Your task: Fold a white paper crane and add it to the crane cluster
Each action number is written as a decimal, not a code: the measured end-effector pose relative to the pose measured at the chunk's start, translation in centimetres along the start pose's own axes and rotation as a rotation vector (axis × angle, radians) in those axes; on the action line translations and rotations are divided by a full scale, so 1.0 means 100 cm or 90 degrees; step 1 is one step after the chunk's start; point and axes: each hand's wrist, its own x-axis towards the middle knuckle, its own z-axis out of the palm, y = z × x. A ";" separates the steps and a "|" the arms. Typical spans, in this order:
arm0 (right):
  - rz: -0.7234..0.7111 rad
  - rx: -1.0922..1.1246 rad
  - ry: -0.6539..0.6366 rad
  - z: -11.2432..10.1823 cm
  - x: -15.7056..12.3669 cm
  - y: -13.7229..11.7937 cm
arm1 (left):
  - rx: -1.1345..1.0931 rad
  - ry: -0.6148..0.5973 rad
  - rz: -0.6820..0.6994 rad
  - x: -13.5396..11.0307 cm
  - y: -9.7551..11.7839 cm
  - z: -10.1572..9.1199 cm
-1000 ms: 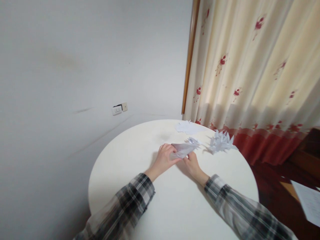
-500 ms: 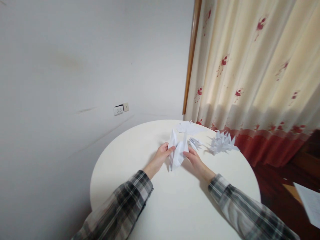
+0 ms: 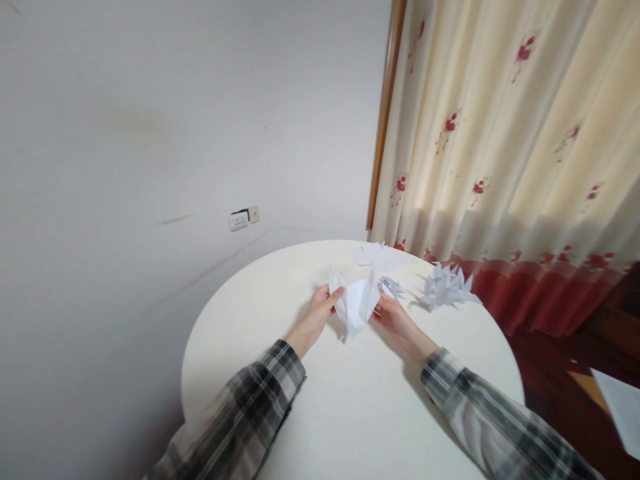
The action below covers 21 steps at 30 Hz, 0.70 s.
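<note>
A white folded paper figure (image 3: 356, 303) is held up over the round white table, its two upper points spread apart and its lower end coming to a tip. My left hand (image 3: 319, 312) pinches its left edge, thumb on the front face. At the right edge, my right hand (image 3: 395, 315) grips the paper with its fingers partly hidden behind it. Just beyond my right hand lies a small folded paper piece (image 3: 393, 287). Flat white paper (image 3: 380, 255) rests near the table's far edge.
On the right of the table (image 3: 330, 420) sits a pile of pointed folded paper pieces (image 3: 445, 287). A wall with a socket (image 3: 239, 221) stands to the left, and a floral curtain (image 3: 500, 133) hangs behind on the right.
The upper left point of the paper has swung outward to the left, so the middle shows wider. My right thumb has left the front face and the hand has moved slightly right.
</note>
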 end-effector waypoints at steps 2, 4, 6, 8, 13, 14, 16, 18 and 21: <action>-0.015 -0.003 0.028 -0.001 0.001 0.000 | -0.002 0.013 0.004 -0.001 0.002 0.001; -0.033 0.000 0.057 0.000 0.001 -0.001 | -0.008 0.029 0.008 -0.002 0.004 0.002; -0.051 0.011 0.081 0.001 0.000 -0.003 | -0.019 0.039 0.010 -0.002 0.004 0.002; -0.060 0.024 0.093 0.003 -0.001 -0.004 | -0.031 0.038 0.009 -0.002 0.003 0.002; -0.039 0.042 0.096 0.006 -0.002 -0.006 | -0.049 0.041 -0.003 -0.001 -0.002 -0.001; -0.038 0.040 0.098 0.006 -0.002 -0.007 | -0.053 0.040 -0.009 -0.001 -0.002 -0.001; -0.038 0.031 0.098 0.006 -0.001 -0.006 | -0.065 0.031 -0.026 -0.002 -0.002 0.000; -0.044 0.023 0.096 0.006 0.000 -0.007 | -0.081 0.007 -0.049 -0.004 -0.001 0.002; -0.058 0.016 0.101 0.006 0.000 -0.009 | -0.105 -0.025 -0.113 -0.005 0.002 0.004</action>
